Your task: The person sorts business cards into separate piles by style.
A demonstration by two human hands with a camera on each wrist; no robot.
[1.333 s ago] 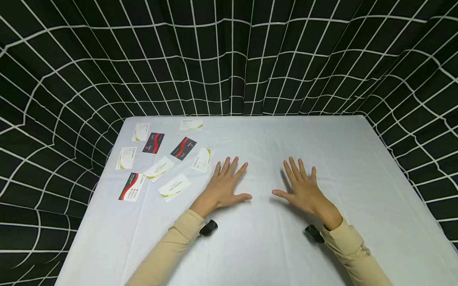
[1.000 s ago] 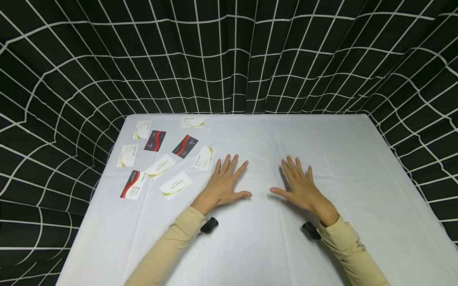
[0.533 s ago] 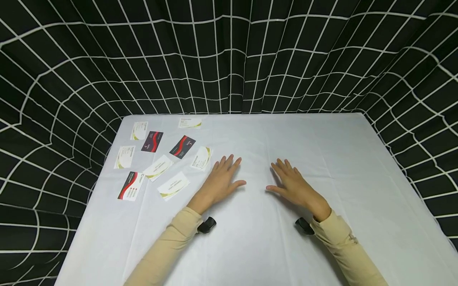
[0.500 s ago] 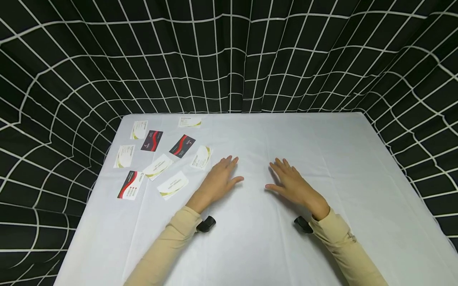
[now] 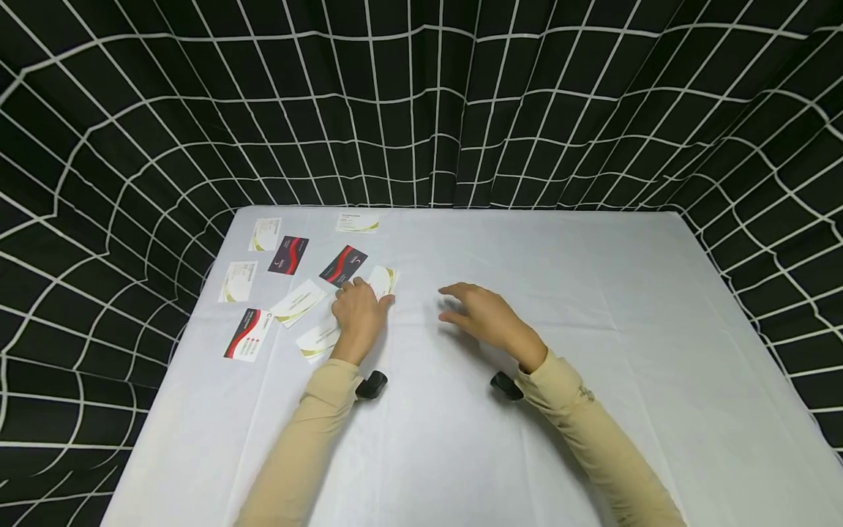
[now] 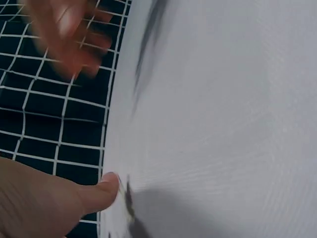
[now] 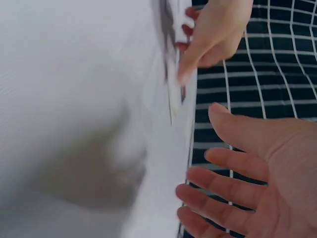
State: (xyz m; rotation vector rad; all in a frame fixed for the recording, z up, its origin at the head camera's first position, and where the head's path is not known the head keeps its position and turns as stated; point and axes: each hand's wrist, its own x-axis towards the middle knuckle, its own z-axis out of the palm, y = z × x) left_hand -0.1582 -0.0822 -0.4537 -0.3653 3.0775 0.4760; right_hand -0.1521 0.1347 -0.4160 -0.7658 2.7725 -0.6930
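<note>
My left hand (image 5: 358,318) is low over a white business card (image 5: 384,277) with a green-gold curve. Its fingers bend down at the card's left, and the thumb reaches its right side; part of the card is hidden. In the left wrist view, the thumb (image 6: 99,193) lies right at a card's edge. A black-and-red business card (image 5: 343,263) is just beyond the fingertips. Another white business card (image 5: 318,342) is partly covered by the left hand. My right hand (image 5: 486,316) hovers over the cloth, fingers loosely bent and thumb apart, holding nothing.
Several more business cards lie spread at the table's left, among them a dark red-striped one (image 5: 288,255) and a red, black and white one (image 5: 248,334). White cloth (image 5: 626,329) covers the table. A black curtain with white grid lines (image 5: 454,110) stands round its back and sides.
My left hand has moved left from beside the cards onto the white one, its fingers bending. My right hand has moved left too, its spread fingers drawing together.
</note>
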